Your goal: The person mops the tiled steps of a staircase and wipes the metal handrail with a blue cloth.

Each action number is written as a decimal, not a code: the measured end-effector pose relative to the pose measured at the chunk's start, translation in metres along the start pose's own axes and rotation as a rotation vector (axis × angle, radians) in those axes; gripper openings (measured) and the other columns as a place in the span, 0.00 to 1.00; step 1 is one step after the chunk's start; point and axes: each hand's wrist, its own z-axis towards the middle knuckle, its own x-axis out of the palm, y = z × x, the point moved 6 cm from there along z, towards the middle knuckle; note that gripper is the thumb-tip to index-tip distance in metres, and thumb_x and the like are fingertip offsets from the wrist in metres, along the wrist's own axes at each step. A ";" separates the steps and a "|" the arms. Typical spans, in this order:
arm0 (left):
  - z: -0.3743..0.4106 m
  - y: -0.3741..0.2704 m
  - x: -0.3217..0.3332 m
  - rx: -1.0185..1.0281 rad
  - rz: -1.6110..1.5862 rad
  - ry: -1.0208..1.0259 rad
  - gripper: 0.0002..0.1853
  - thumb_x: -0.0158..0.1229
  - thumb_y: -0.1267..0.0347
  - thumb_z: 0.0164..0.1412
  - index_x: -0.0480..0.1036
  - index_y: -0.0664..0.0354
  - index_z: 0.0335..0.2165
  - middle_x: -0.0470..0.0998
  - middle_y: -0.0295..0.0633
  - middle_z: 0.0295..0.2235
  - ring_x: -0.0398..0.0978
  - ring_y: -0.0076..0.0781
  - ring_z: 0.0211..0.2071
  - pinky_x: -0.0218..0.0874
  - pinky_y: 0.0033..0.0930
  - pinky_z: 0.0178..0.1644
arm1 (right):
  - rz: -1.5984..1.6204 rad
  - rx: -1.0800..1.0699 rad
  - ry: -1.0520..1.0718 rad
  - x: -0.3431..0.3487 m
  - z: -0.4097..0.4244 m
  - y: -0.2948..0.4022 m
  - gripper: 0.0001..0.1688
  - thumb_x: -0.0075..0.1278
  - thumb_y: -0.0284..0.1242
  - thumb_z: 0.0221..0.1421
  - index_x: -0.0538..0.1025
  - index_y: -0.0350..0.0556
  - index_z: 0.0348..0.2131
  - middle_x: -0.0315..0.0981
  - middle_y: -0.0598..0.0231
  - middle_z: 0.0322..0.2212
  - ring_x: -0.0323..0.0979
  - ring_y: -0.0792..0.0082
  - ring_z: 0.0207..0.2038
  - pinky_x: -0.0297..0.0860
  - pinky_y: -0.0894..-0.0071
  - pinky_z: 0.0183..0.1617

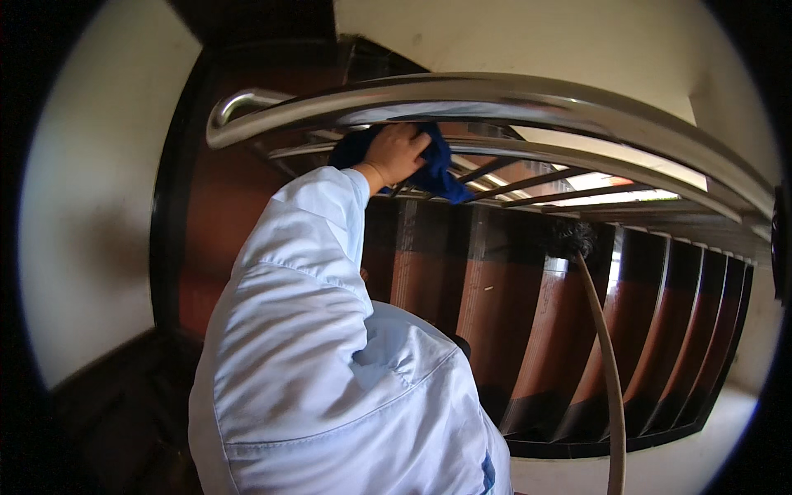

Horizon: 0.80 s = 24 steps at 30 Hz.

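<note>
My left hand [397, 154] grips a dark blue cloth [436, 167] just under the thick metal handrail [495, 93]. The cloth hangs among the thinner rails and bars of the stair railing [532, 151]. Its rear part bunches up behind my fingers and is partly hidden by them. From the light blue sleeve [297, 266] my forearm reaches up to the railing. My right hand is out of view.
Reddish-brown stairs [495, 309] with black edges run off to the right below the railing. A long wooden pole [606, 346] with a dark bristly head [570, 238] stands across them. The handrail bends back at its left end. A pale wall [93, 216] rises at the left.
</note>
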 end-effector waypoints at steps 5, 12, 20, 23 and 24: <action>-0.124 0.174 0.038 -0.215 0.087 0.209 0.24 0.63 0.65 0.47 0.68 0.60 0.44 0.71 0.52 0.43 0.70 0.52 0.45 0.61 0.47 0.51 | -0.143 -0.030 0.005 0.082 -0.030 0.004 0.10 0.49 0.21 0.49 0.65 0.56 0.24 0.44 0.82 0.08 0.50 0.84 0.09 0.56 0.77 0.17; -0.196 0.252 0.006 -0.726 0.007 0.190 0.23 0.61 0.68 0.50 0.66 0.67 0.43 0.69 0.60 0.44 0.69 0.58 0.44 0.63 0.46 0.48 | -0.154 0.026 0.090 0.139 -0.054 0.010 0.08 0.48 0.19 0.49 0.65 0.51 0.25 0.44 0.79 0.08 0.48 0.82 0.10 0.48 0.78 0.15; -0.224 0.234 -0.125 -0.725 -0.543 -0.405 0.29 0.69 0.71 0.41 0.68 0.66 0.43 0.68 0.52 0.45 0.68 0.44 0.47 0.61 0.42 0.51 | -0.219 0.060 -0.049 0.106 -0.066 0.028 0.08 0.48 0.19 0.48 0.66 0.51 0.26 0.47 0.78 0.08 0.51 0.80 0.10 0.49 0.78 0.15; -0.135 0.184 -0.142 -0.417 -0.017 0.057 0.25 0.69 0.61 0.35 0.75 0.63 0.33 0.69 0.59 0.43 0.64 0.63 0.48 0.51 0.60 0.54 | -0.148 0.072 -0.011 0.109 -0.080 0.032 0.08 0.49 0.20 0.48 0.66 0.49 0.26 0.48 0.77 0.08 0.51 0.80 0.10 0.50 0.79 0.15; -0.089 0.137 -0.153 -0.256 0.066 -0.068 0.21 0.68 0.61 0.35 0.75 0.62 0.30 0.71 0.62 0.44 0.65 0.63 0.48 0.47 0.60 0.58 | -0.121 0.070 0.011 0.110 -0.082 0.031 0.08 0.50 0.20 0.48 0.66 0.48 0.26 0.48 0.77 0.08 0.51 0.80 0.10 0.50 0.79 0.15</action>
